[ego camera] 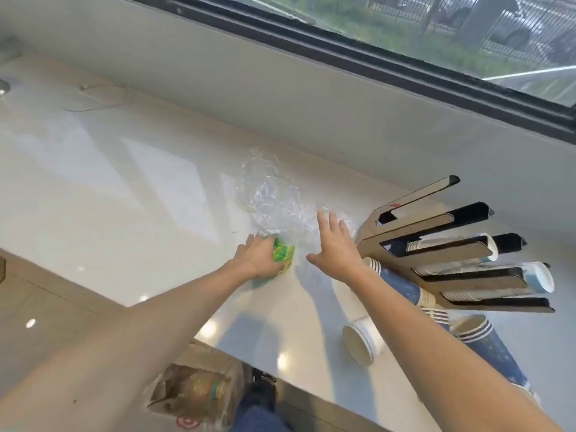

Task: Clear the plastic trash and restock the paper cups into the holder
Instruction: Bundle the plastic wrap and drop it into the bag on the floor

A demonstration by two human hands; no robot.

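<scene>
Crumpled clear plastic wrap (271, 198) lies on the white counter (124, 194). My left hand (257, 255) is closed over a green plastic wrapper (283, 252) at the wrap's near edge. My right hand (335, 247) hovers open, fingers spread, over the wrap's right side. To the right stands a cardboard cup holder (448, 244) with several slots, some holding paper cups (536, 275). Sleeves of blue and white paper cups (402, 286) lie on the counter beneath it, and a white cup stack (361, 338) lies on its side.
A bag holding trash (199, 391) sits on the floor below the counter's front edge. A window (405, 35) with a dark frame runs along the wall behind the counter. A round lid (99, 95) lies on the counter's far left.
</scene>
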